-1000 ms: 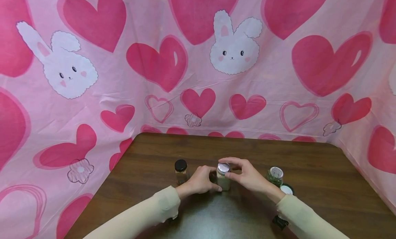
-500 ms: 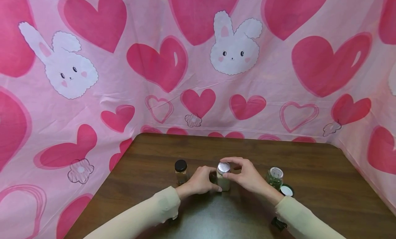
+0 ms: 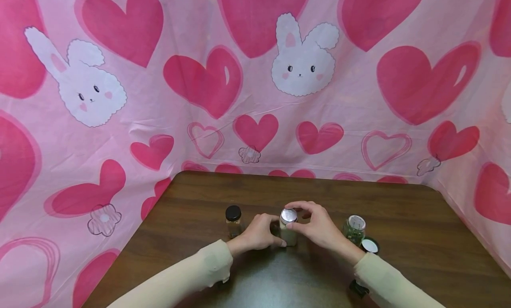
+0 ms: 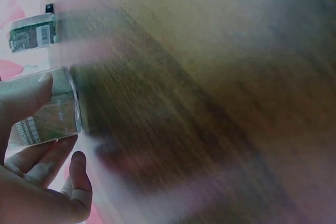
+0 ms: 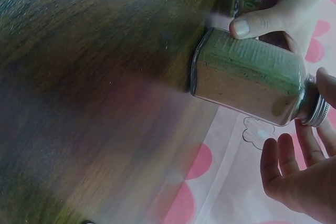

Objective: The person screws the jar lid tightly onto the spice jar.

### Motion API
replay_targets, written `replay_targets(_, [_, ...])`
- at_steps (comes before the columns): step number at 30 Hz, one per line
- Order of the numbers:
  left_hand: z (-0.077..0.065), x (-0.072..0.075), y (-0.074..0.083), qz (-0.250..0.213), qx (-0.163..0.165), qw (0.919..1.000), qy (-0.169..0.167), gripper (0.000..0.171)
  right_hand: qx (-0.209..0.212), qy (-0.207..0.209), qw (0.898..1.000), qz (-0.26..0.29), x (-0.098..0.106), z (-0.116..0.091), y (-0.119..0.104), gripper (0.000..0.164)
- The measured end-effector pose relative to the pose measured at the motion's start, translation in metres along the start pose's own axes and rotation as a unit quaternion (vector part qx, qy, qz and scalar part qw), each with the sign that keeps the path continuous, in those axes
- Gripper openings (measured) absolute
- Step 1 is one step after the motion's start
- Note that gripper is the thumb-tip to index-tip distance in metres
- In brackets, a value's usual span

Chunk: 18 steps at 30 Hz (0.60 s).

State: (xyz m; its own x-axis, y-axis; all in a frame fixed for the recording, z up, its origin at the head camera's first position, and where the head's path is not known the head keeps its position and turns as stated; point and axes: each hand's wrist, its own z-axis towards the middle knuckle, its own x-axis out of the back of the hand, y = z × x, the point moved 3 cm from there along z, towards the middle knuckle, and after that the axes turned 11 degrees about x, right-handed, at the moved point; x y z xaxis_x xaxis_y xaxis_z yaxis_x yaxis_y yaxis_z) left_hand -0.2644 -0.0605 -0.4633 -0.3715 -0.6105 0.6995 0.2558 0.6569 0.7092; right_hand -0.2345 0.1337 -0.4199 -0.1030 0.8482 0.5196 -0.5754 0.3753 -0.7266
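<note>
A square glass spice jar [image 3: 289, 235] filled with brownish powder stands upright at mid-table. My left hand [image 3: 260, 232] grips its body low down, the thumb across one face in the left wrist view, where the jar's base [image 4: 77, 103] shows. Around the silver metal lid [image 3: 288, 216] curl the thumb and index finger of my right hand [image 3: 318, 224]; its other fingers stay off the jar in the right wrist view. That lid [image 5: 318, 109] sits on the jar's neck.
A black-capped jar [image 3: 233, 221] stands left of my left hand. Beyond my right wrist is a jar of green herbs [image 3: 354, 230], with a round lid [image 3: 370, 245], white inside, lying beside it. The wooden table [image 3: 223, 188] meets a pink heart-patterned cloth [image 3: 351, 153] behind.
My right thumb and index finger have shifted slightly around the silver lid. The left hand and the jar stay where they were.
</note>
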Motion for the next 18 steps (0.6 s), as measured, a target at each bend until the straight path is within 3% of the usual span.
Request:
replay_targets(11, [-0.0003,-0.0002,-0.0001,-0.004,-0.01,0.9999,0.004,0.046,0.002,0.01,1.0,-0.005,-0.0025,-0.0008,-0.0016,0.041])
replay_targets(18, [-0.0001,-0.0006,0.0006,-0.001,-0.008,0.9999,0.008,0.046,0.012,-0.048,0.997,0.064,-0.0006,-0.0026,0.0045,0.057])
